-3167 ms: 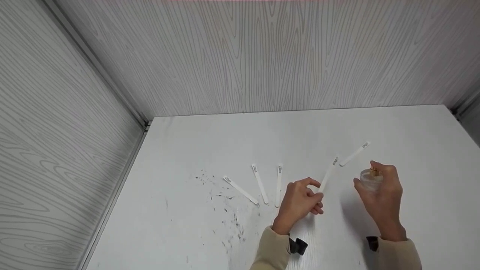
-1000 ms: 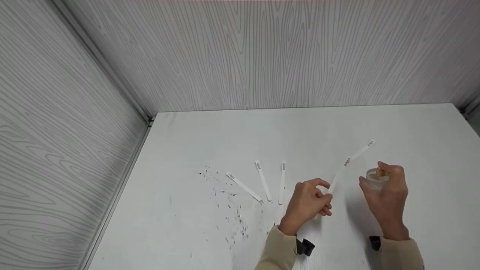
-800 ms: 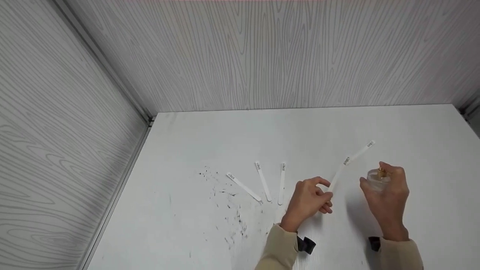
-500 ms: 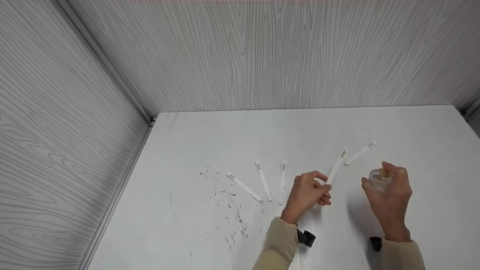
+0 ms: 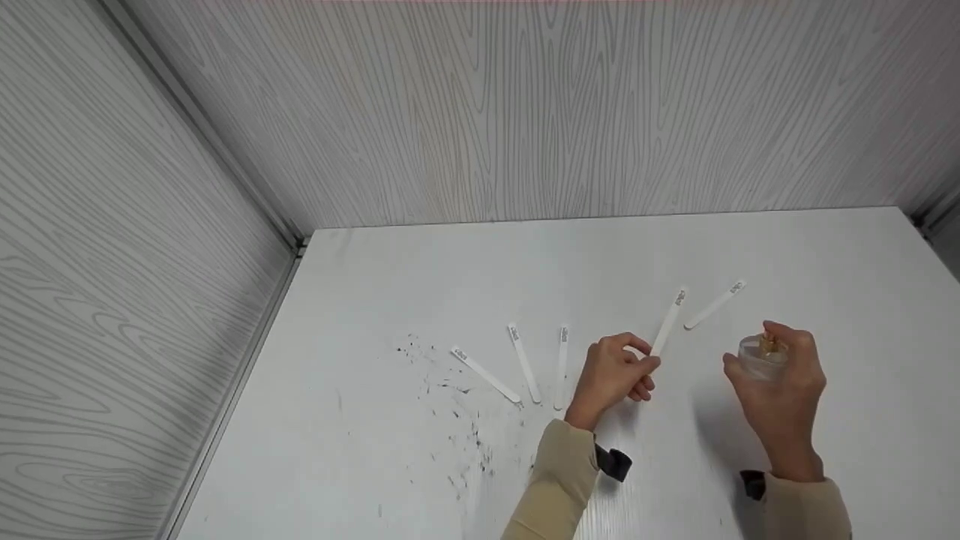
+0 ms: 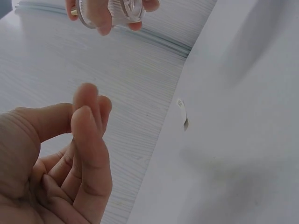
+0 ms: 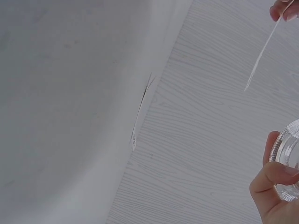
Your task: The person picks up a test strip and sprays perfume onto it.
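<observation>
Between thumb and index finger, my left hand (image 5: 611, 373) pinches a white paper perfume test strip (image 5: 667, 322) near its lower end. Its printed end points up and away; in the right wrist view the strip (image 7: 261, 53) shows nearly edge-on. My right hand (image 5: 784, 390) grips a round clear glass perfume bottle (image 5: 759, 364), with the index finger on its gold spray top (image 5: 770, 343). Bottle and strip are apart. The left wrist view shows the bottle (image 6: 119, 11) above the left fingers, which hide the strip there. The bottle is partly cut off in the right wrist view.
Another printed strip (image 5: 714, 305) lies flat beyond the hands. Three more strips, a left one (image 5: 486, 375), a middle one (image 5: 524, 364) and a right one (image 5: 562, 367), lie left of the left hand. Dark specks mark the white table (image 5: 337, 300). Wood-grain panels (image 5: 487, 112) enclose the back and sides.
My left hand has moved the held strip up and slightly left in the head view; it no longer overlaps the lying strip. The right hand with the bottle has barely shifted.
</observation>
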`<control>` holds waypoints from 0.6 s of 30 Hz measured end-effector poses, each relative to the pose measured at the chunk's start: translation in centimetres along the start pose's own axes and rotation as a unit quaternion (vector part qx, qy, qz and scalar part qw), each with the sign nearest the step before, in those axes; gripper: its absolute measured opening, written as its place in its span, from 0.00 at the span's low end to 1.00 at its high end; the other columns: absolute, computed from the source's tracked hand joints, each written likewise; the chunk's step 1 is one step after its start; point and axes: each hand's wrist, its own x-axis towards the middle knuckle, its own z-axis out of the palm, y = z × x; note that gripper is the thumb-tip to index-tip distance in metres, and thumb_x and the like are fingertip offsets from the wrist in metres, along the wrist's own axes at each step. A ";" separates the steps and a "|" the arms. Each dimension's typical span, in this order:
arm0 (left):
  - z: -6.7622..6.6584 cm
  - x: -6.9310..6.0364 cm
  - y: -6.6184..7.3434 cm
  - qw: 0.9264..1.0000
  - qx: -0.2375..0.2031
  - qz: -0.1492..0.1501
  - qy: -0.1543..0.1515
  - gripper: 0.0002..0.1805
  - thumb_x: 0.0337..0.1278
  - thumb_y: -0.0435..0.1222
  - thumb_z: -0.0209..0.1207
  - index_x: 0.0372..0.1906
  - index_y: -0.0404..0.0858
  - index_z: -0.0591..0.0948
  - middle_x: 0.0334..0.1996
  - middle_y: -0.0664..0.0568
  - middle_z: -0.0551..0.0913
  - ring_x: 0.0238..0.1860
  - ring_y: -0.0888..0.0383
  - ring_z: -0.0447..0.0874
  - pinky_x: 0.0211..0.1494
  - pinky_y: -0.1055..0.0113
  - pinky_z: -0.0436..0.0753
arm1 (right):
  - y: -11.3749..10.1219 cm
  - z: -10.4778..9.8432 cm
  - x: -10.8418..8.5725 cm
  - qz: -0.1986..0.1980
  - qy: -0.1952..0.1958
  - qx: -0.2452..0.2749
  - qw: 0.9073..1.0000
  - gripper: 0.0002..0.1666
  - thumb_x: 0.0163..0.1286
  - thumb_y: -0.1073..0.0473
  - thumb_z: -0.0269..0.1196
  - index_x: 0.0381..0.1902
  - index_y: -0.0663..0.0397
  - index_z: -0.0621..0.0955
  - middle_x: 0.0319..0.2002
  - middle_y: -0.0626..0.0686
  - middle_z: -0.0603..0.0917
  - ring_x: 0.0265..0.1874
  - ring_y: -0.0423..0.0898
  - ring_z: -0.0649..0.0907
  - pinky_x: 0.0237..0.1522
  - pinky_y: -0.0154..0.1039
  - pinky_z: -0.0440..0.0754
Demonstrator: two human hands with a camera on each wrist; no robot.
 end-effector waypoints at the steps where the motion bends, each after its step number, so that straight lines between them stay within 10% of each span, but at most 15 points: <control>1: 0.1 0.1 -0.1 1.000 0.008 -0.001 0.001 0.02 0.64 0.27 0.63 0.39 0.36 0.83 0.13 0.53 0.80 0.12 0.64 0.77 0.18 0.75 0.78 | 0.0 0.0 0.0 -0.001 0.003 0.005 1.000 0.31 0.48 0.83 0.66 0.53 0.75 0.74 0.43 0.73 0.78 0.46 0.34 0.75 0.51 0.23 0.70; 13: 0.6 1.9 -0.3 1.000 0.022 -0.019 0.000 0.05 0.66 0.27 0.62 0.44 0.34 0.83 0.15 0.53 0.81 0.14 0.64 0.78 0.20 0.74 0.80 | 0.0 0.0 0.0 -0.004 0.010 0.012 1.000 0.32 0.46 0.84 0.67 0.52 0.75 0.75 0.45 0.54 0.81 0.48 0.33 0.76 0.51 0.24 0.71; 18: 0.5 2.6 -0.1 1.000 0.012 -0.025 0.007 0.06 0.66 0.26 0.61 0.44 0.35 0.84 0.16 0.52 0.81 0.15 0.63 0.79 0.21 0.74 0.81 | 0.0 -0.1 0.1 -0.007 0.012 0.007 1.000 0.31 0.46 0.83 0.67 0.53 0.75 0.75 0.44 0.60 0.81 0.49 0.33 0.76 0.52 0.24 0.71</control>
